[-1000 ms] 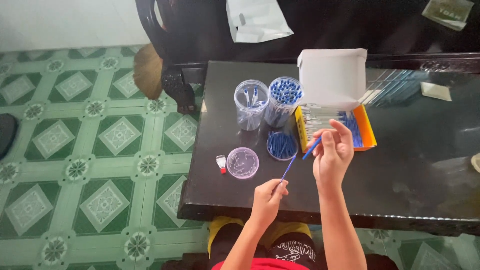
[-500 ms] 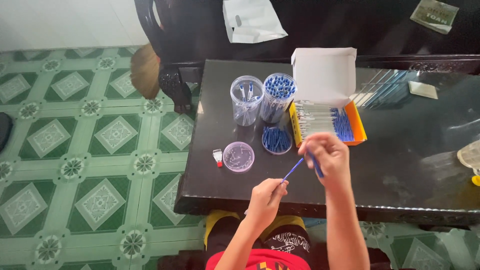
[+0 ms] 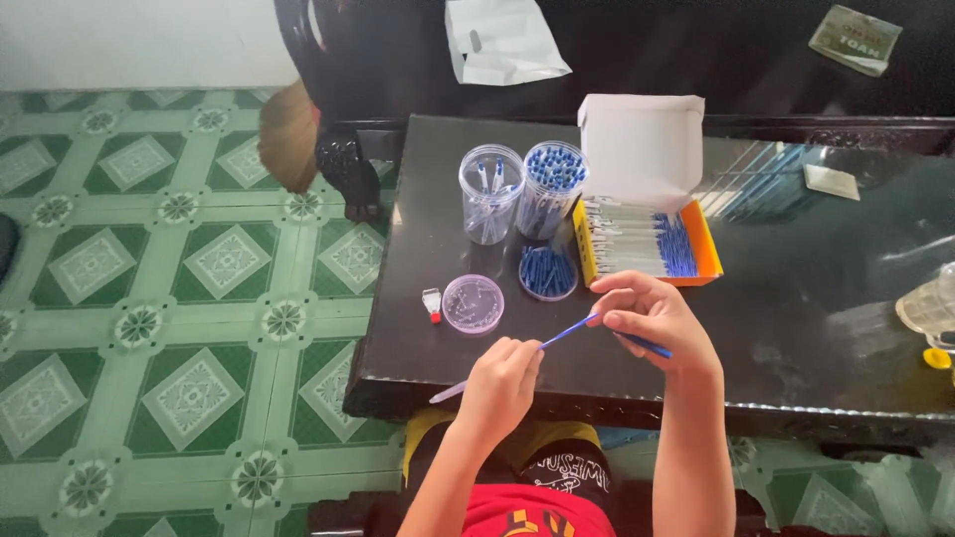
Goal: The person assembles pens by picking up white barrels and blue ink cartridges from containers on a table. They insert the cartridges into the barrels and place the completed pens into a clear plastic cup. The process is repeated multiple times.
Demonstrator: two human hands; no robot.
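Head view: slim blue pen refill [image 3: 562,333]

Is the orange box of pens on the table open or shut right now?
Open. The orange box has its white lid flipped up and back, and the rows of pens inside are exposed.

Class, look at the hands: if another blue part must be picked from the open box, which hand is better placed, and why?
Probably the right hand: it sits just in front of the open box. The left hand is nearer the table edge, gripping the pen tube.

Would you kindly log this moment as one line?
left hand: holds pen tube | right hand: holds blue refill | open box behind
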